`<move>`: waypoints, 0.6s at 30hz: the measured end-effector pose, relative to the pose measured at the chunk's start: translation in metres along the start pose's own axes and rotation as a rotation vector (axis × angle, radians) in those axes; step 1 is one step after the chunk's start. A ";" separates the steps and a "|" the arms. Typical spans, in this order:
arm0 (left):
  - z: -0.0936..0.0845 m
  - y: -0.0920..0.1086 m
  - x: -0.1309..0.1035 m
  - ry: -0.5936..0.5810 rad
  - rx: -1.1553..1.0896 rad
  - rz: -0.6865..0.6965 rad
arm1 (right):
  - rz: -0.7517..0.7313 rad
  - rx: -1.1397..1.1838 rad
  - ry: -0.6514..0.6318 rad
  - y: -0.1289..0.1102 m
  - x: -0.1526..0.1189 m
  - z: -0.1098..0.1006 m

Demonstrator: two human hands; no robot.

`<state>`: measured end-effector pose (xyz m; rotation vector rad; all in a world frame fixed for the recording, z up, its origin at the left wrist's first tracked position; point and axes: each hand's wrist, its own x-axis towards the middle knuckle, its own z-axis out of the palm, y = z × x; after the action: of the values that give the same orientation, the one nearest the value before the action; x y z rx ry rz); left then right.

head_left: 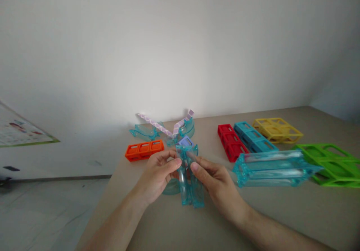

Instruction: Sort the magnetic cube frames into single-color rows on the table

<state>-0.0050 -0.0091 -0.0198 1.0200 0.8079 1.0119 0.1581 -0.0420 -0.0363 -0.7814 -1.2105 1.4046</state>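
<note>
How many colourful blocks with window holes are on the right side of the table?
4: the red block, the blue block just right of it, the yellow block beyond, and the green block farthest right. The clear teal piece might hide more.

glossy translucent plastic pieces (pixel 198 191), smooth matt wall (pixel 180 48)

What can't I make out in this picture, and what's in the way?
In the head view:
- Some fingertips of the left hand and right hand: hidden behind the held teal pieces.
- Part of the round teal piece: covered by the left hand and held pieces.
- Poster: cut off by the left edge; its print is too small and blurred to read.
- Green block: cut off by the right edge.
</note>
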 end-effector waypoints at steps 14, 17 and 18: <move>0.000 0.001 -0.001 -0.003 -0.044 0.028 | -0.064 -0.076 0.083 -0.001 0.001 0.000; 0.000 0.002 -0.001 -0.011 -0.047 0.055 | -0.068 -0.107 0.085 -0.002 0.002 -0.003; 0.000 0.002 -0.001 -0.025 -0.040 0.050 | -0.076 -0.133 0.077 -0.001 0.001 -0.004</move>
<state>-0.0063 -0.0095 -0.0178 1.0213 0.7421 1.0515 0.1617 -0.0400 -0.0358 -0.8646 -1.2700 1.2304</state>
